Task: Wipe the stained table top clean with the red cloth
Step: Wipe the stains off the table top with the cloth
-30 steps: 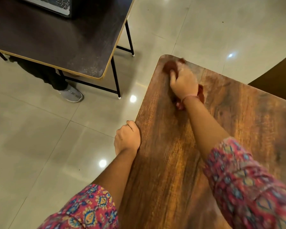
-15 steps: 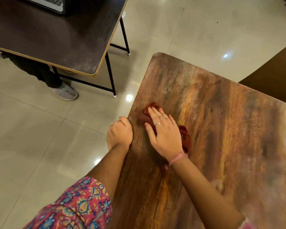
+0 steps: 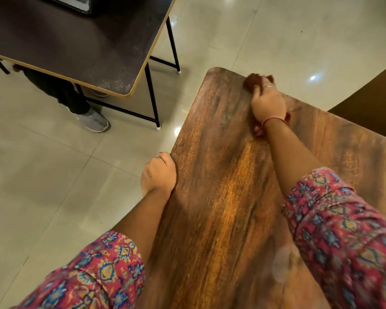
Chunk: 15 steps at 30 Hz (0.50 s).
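Note:
The wooden table top (image 3: 221,197) runs from the bottom of the view to its far corner. My right hand (image 3: 268,103) reaches to the far edge and presses down on the red cloth (image 3: 250,82). The cloth bunches out ahead of my fingers and shows again under my wrist. My left hand (image 3: 158,175) grips the table's left edge, with its fingers curled over the side and hidden below. A pale smear (image 3: 281,266) shows on the wood near my right sleeve.
A dark table (image 3: 76,52) on thin black legs stands to the far left, with a laptop partly in view on it. Another person's leg and grey shoe (image 3: 93,121) show beneath it. A brown chair back (image 3: 370,103) stands at the right. Glossy floor tiles surround the tables.
My right hand has pushed the red cloth from beside my left hand out to the far edge of the table. My left hand has stayed on the left edge.

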Each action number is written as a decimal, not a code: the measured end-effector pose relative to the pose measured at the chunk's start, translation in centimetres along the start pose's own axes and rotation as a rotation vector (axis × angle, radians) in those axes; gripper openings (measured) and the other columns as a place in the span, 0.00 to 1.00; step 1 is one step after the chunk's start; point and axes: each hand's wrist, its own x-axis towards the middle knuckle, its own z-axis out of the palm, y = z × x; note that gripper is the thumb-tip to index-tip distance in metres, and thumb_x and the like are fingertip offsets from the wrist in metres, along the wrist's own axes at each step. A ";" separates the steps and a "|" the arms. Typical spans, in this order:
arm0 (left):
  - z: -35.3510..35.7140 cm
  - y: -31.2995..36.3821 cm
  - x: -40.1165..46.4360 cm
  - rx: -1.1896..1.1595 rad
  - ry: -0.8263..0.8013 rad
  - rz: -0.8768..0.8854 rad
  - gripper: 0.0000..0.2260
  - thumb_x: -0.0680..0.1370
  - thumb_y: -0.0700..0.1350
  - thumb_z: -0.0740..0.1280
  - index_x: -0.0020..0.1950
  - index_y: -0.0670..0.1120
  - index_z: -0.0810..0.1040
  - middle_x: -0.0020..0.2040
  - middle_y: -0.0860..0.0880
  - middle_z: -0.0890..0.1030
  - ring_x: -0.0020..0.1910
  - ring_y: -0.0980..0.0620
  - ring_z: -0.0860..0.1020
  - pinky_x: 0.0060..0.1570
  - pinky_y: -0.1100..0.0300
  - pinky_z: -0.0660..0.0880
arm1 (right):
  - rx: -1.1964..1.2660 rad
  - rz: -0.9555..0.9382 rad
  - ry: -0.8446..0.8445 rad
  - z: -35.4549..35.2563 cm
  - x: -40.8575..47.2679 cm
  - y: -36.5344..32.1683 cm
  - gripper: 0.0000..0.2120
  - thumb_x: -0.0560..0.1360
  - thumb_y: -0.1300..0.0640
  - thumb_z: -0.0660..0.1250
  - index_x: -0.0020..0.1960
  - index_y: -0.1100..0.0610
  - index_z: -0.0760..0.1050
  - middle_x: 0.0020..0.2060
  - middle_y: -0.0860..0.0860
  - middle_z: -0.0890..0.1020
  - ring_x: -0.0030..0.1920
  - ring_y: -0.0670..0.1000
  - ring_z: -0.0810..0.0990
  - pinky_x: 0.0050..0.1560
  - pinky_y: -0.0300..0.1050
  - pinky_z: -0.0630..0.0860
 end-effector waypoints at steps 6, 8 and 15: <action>0.2 0.0 -0.1 0.018 0.012 -0.015 0.24 0.81 0.51 0.49 0.43 0.39 0.79 0.39 0.41 0.76 0.35 0.47 0.70 0.40 0.55 0.65 | -0.012 0.309 0.108 -2.1 0.5 5.6 0.26 0.81 0.49 0.50 0.77 0.55 0.55 0.75 0.54 0.62 0.74 0.55 0.60 0.74 0.57 0.55; 0.2 0.2 -0.2 0.025 0.026 -0.011 0.25 0.81 0.50 0.49 0.46 0.36 0.80 0.44 0.37 0.80 0.38 0.45 0.70 0.40 0.55 0.65 | -0.039 0.376 0.125 -1.7 0.5 4.6 0.26 0.81 0.50 0.50 0.77 0.55 0.54 0.76 0.53 0.60 0.75 0.54 0.57 0.74 0.58 0.52; 0.1 0.1 -0.1 0.040 0.030 -0.004 0.24 0.81 0.49 0.49 0.49 0.34 0.79 0.50 0.34 0.80 0.41 0.41 0.72 0.42 0.55 0.64 | -0.048 -0.178 -0.054 3.2 -3.8 -6.8 0.23 0.81 0.51 0.54 0.75 0.53 0.61 0.72 0.51 0.67 0.72 0.53 0.65 0.73 0.53 0.59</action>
